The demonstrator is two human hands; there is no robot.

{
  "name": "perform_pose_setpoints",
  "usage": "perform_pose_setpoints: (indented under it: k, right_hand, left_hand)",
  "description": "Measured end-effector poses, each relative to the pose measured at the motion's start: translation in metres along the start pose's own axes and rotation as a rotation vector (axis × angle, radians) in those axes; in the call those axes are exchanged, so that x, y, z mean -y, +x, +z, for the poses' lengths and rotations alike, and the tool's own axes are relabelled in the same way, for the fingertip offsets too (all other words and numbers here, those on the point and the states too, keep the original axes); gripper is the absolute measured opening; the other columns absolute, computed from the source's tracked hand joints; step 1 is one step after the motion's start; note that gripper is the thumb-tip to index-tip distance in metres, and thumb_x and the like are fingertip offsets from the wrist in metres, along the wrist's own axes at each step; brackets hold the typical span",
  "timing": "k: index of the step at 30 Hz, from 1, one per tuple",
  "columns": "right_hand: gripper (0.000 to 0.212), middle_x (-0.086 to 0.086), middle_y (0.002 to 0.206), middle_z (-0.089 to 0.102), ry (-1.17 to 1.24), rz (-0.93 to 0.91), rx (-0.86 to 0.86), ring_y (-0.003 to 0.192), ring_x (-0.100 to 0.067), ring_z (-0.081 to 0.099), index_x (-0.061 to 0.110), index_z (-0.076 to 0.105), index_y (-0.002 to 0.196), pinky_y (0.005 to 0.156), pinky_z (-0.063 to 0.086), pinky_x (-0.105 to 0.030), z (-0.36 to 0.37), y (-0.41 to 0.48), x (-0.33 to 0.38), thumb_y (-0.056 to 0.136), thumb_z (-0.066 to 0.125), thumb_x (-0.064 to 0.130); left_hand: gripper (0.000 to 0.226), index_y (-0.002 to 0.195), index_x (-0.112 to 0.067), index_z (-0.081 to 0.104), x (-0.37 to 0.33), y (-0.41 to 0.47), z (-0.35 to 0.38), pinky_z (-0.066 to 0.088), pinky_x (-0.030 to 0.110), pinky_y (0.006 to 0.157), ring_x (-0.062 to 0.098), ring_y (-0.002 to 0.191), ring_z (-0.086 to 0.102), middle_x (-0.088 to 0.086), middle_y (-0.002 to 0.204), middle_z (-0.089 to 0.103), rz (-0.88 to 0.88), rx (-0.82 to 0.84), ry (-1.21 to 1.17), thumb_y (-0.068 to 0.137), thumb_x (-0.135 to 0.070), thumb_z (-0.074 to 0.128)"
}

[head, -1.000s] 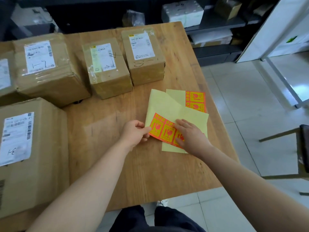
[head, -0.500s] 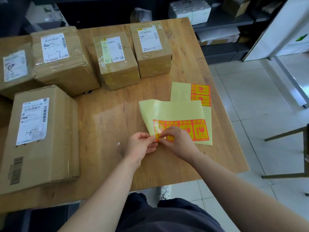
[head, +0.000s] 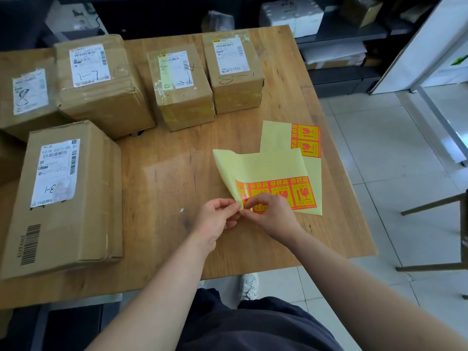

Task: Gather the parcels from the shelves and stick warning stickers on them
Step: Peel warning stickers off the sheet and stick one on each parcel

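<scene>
Several cardboard parcels stand on the wooden table [head: 162, 178]: one marked 3-1 [head: 68, 196] at the near left, one marked 1-7 [head: 98, 82], a taped one [head: 179, 87] and one marked S-1 [head: 233, 69] behind. A yellow sticker sheet [head: 263, 171] with a row of orange warning stickers [head: 301, 193] lies near the right edge, its left corner lifted. My left hand [head: 215, 221] pinches that corner of the backing. My right hand [head: 268, 211] pinches the leftmost sticker at the same corner. A second sheet [head: 304, 140] with two stickers lies beneath.
Another parcel [head: 27, 97] sits at the far left. Dark shelves [head: 339, 34] with white packages stand behind the table. A tiled floor [head: 379, 138] lies to the right, with a chair frame [head: 453, 206] at the right border. The table's near edge is close to my legs.
The sheet was turned so its sticker row faces me. Both hands went from pressing it flat to pinching its near left corner, which is now lifted and curled off the table.
</scene>
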State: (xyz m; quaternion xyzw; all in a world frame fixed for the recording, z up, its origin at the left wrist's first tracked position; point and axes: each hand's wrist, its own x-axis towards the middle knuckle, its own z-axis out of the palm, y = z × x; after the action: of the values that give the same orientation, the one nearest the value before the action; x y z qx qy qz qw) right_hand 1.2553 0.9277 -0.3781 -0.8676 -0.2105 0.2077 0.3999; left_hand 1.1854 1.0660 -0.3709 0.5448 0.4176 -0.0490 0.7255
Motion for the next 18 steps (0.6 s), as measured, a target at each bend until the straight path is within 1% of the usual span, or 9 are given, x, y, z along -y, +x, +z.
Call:
perform_pose_setpoints:
  k: [5,10,14,18]
  right_hand:
    - [0.013,0.011,0.088,0.071,0.018,0.012,0.034,0.085,-0.005,0.062,0.020,0.076,0.086,0.080,0.052,-0.033,-0.0014,-0.0005,-0.0018,0.080,0.074,0.031]
    - [0.010,0.010,0.088,0.072,0.013,0.031,0.043,0.086,-0.005,0.063,0.018,0.076,0.085,0.081,0.052,-0.032,-0.0012,0.0016,-0.0020,0.081,0.069,0.024]
    - [0.011,0.008,0.088,0.071,-0.007,0.046,0.034,0.086,-0.007,0.062,0.017,0.075,0.086,0.079,0.051,-0.027,-0.0029,0.0026,-0.0002,0.083,0.066,0.021]
    - [0.007,0.013,0.083,0.069,0.019,0.045,0.029,0.082,-0.002,0.061,0.021,0.073,0.085,0.072,0.047,-0.017,-0.0052,0.0002,0.0020,0.082,0.069,0.025]
  left_hand:
    - [0.005,0.088,-0.011,0.067,-0.0002,-0.0012,0.0008,0.052,0.020,0.061,0.008,0.069,0.066,0.001,0.074,0.071,0.038,0.021,0.085,0.085,-0.009,0.070]
    - [0.006,0.083,-0.012,0.065,0.0002,0.0000,0.0001,0.049,0.019,0.060,0.008,0.068,0.065,-0.001,0.070,0.072,0.080,0.027,0.138,0.085,-0.009,0.070]
    - [0.006,0.083,-0.012,0.065,-0.0001,-0.0004,0.0007,0.051,0.019,0.060,0.008,0.067,0.065,0.001,0.073,0.071,0.101,0.013,0.136,0.086,-0.008,0.069]
    - [0.006,0.083,-0.014,0.067,-0.0011,-0.0007,0.0027,0.054,0.023,0.065,0.008,0.068,0.062,0.000,0.073,0.069,0.109,0.009,0.100,0.085,-0.009,0.071]
